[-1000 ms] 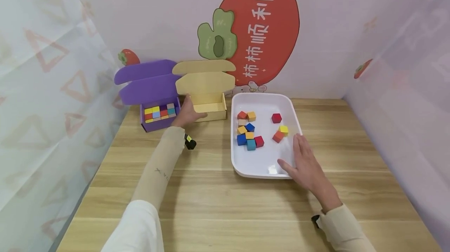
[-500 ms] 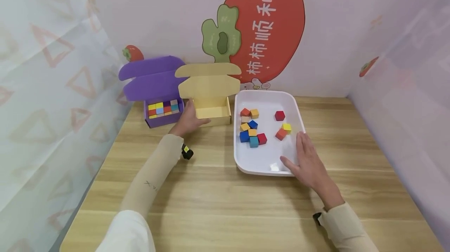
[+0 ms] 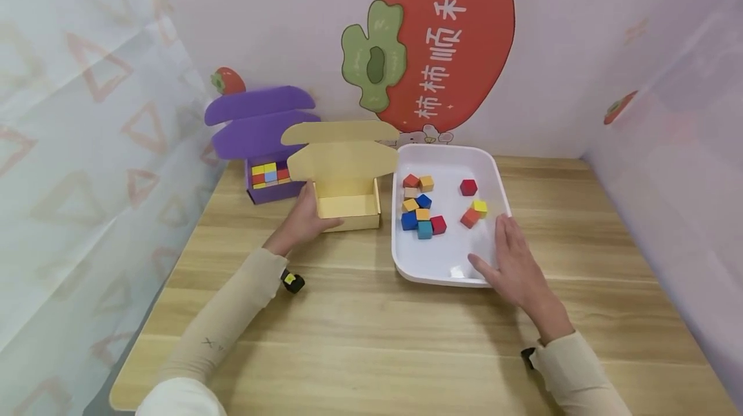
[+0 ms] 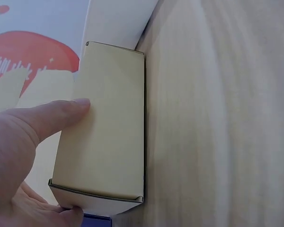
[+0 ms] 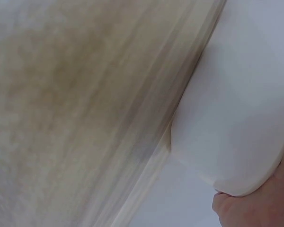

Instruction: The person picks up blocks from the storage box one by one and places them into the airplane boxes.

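My left hand [image 3: 303, 219] grips an open pale-yellow cardboard box [image 3: 350, 206] at its left front corner. In the left wrist view the thumb lies against the box's front wall [image 4: 104, 127], with fingertips at the left side wall. The box's lid stands raised, and its visible floor is bare. My right hand [image 3: 516, 267] rests at the right rim of a white tray [image 3: 438, 267], fingers extended along the rim and thumb reaching over the inside. Several coloured cubes lie in the tray, among them a teal cube [image 3: 425, 229], a dark red cube [image 3: 468, 188] and a yellow cube [image 3: 479, 209].
Behind and left of the yellow box, a purple box [image 3: 273, 193] with raised lid holds rows of coloured cubes, partly hidden by the yellow lid. A printed wall [image 3: 540, 93] backs the wooden table [image 3: 371, 338]. A white side curtain [image 3: 69, 209] hangs at the left.
My left hand has drawn the yellow box toward me, away from beside the purple box. My right hand stays at the tray's rim. The head view has shifted slightly.
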{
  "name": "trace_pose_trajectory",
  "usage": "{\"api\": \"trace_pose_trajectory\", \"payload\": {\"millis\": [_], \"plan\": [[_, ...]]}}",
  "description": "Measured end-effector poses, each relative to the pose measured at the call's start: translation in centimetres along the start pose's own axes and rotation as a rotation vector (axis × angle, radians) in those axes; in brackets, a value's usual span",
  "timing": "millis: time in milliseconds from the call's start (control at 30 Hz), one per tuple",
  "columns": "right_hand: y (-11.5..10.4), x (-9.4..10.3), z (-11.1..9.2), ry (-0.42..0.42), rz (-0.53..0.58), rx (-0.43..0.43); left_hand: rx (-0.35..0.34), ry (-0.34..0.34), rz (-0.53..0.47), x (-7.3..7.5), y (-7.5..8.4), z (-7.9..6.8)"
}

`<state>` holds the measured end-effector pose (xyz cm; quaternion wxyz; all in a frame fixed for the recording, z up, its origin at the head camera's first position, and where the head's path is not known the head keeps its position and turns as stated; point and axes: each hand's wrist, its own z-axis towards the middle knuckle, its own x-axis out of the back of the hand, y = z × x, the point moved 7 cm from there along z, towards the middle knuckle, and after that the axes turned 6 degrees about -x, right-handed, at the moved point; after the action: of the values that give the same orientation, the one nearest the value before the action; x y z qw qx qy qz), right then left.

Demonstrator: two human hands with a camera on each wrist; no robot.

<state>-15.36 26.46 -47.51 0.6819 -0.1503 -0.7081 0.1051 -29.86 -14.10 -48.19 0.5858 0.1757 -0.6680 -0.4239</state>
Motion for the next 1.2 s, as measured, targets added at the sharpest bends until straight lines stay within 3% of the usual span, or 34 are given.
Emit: {"api": "trace_pose_trajectory", "payload": {"millis": [367, 633, 700, 833, 900, 1000, 1200], "plan": [[0.0, 0.0, 0.1, -0.021, -0.006, -0.005, -0.040, 0.077, 0.010, 0.4, 0.3, -5.0], [0.2, 0.0, 0.4, -0.022, -0.003, -0.004, -0.120, 0.139, -0.015, 0.1, 0.8, -8.0], [0.1, -0.1, 0.4, -0.029, 0.013, -0.006, -0.090, 0.123, 0.012, 0.2, 0.5, -9.1], [-0.1, -0.3, 0.4, -0.044, 0.031, -0.008, 0.027, 0.022, 0.082, 0.8, -1.1, -11.1], [-0.1, -0.3, 0.4, -0.046, 0.025, -0.011, 0.065, -0.040, 0.120, 1.2, -2.1, -11.3], [0.2, -0.1, 0.4, -0.041, 0.012, -0.015, 0.059, -0.111, 0.124, 1.9, -3.2, -10.3], [0.2, -0.1, 0.4, -0.031, 0.027, -0.014, -0.019, -0.216, -0.029, 2.7, -4.5, -8.1]]}}
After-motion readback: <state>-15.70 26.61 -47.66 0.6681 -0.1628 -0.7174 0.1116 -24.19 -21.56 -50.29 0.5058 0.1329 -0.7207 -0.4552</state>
